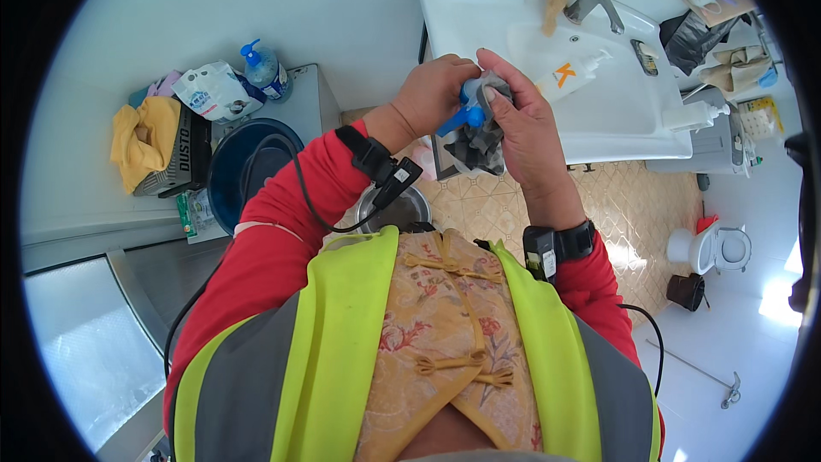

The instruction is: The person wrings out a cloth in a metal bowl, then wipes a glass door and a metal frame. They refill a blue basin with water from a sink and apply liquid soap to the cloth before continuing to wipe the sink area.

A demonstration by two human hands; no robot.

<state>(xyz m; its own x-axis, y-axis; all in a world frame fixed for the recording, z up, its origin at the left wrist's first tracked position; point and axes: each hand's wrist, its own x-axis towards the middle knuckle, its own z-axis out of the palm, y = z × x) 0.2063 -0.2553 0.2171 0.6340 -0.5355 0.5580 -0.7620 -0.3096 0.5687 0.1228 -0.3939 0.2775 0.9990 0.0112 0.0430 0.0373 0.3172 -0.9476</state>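
My left hand (425,96) and my right hand (532,124) come together in front of the white sink (453,13). Between them is a crumpled grey checked cloth (481,144), pinched by the thumb and fingers of my right hand. A blue plastic piece (469,114), shaped like a pump head or nozzle, pokes out against the cloth on its left side. Curled fingers of my left hand close on the blue piece's upper end; their tips are partly hidden. Whether the cloth wraps more of the blue piece cannot be made out.
A faucet (594,4), tan sponge (553,11), white pump bottle (571,75) and soap dish (644,58) are at the sink. Left stand a blue basin (220,178), yellow cloth (144,141) and blue pump bottle (267,74). A metal bowl (409,207) sits below; a toilet (727,248) is far right.
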